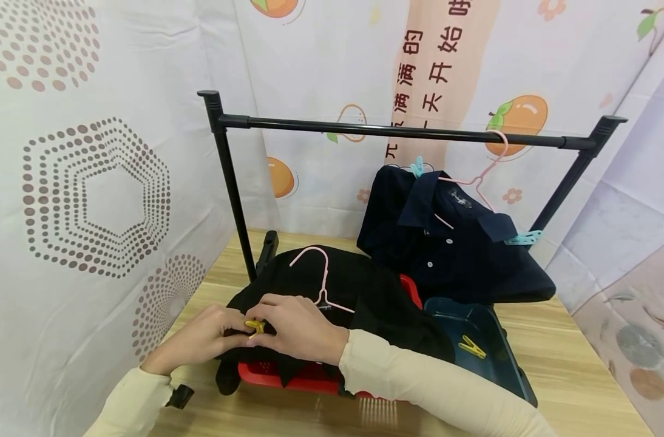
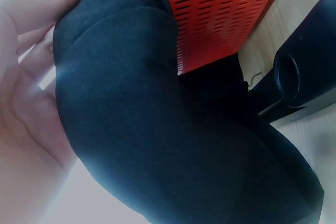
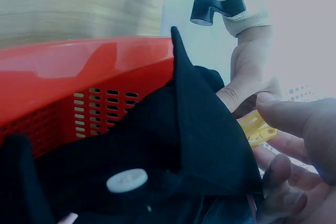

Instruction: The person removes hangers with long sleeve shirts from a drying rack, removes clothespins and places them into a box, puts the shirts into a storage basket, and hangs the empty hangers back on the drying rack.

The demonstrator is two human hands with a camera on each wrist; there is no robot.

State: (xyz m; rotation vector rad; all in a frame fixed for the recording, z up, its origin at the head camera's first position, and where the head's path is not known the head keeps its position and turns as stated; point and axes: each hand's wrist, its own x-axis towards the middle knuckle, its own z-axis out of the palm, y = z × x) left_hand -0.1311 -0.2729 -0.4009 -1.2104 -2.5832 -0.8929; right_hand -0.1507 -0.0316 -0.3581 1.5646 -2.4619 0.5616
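A black shirt [image 1: 386,331] with a collar and a white button [image 3: 127,180] lies over a red basket [image 1: 315,383]; a pink hanger [image 1: 325,276] sits in its neck, hook upward. My left hand [image 1: 212,337] holds the shirt's shoulder edge at the left, the dark cloth [image 2: 121,87] running past its palm in the left wrist view. From the other side my right hand [image 1: 299,328] pinches a yellow clothespin [image 3: 257,128] at that same edge. The fingertips of both hands meet around the clothespin.
A black rack [image 1: 365,128] stands over the basket. On its bar a navy shirt [image 1: 463,261] hangs from a second pink hanger [image 1: 498,159], with light blue clothespins [image 1: 524,238] at the shoulders. At the right, a dark blue tray [image 1: 507,379] holds another yellow clothespin [image 1: 472,346].
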